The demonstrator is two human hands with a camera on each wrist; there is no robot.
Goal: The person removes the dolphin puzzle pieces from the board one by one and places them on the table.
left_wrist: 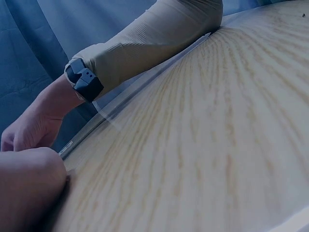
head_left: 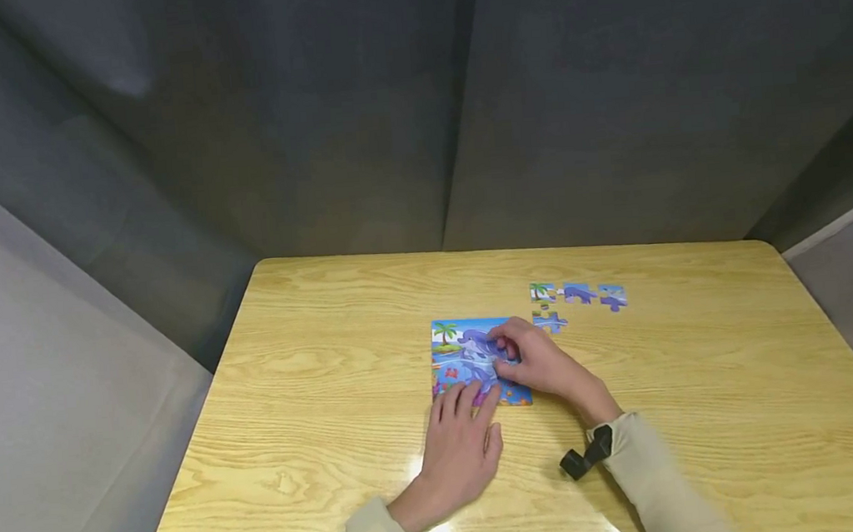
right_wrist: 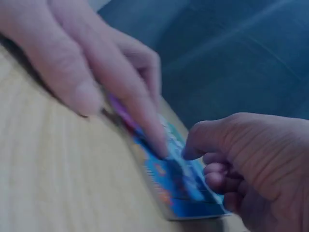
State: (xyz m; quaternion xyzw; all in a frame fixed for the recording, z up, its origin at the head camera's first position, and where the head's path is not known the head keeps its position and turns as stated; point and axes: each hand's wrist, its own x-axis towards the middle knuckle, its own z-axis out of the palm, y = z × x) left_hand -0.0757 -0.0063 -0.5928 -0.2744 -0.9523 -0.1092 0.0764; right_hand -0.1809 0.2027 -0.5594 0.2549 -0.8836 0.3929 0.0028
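A colourful jigsaw puzzle [head_left: 449,364] with dolphins, a palm tree and sea creatures lies flat on the table. My left hand [head_left: 462,447] rests on its near edge, fingers spread and nearly straight. Over the puzzle's right side is my right hand [head_left: 535,362], its fingers bent and its thumb set apart from the index finger. The right wrist view shows that hand [right_wrist: 256,164] close above the puzzle [right_wrist: 193,205], beside the left hand's fingers [right_wrist: 130,92]. Whether the right fingers pinch a piece is hidden.
Several loose puzzle pieces [head_left: 579,292] lie beyond the right hand, one of them [head_left: 549,321] nearer the puzzle. The wooden table [head_left: 315,375] extends to both sides. Dark curtains [head_left: 356,138] hang behind its far edge.
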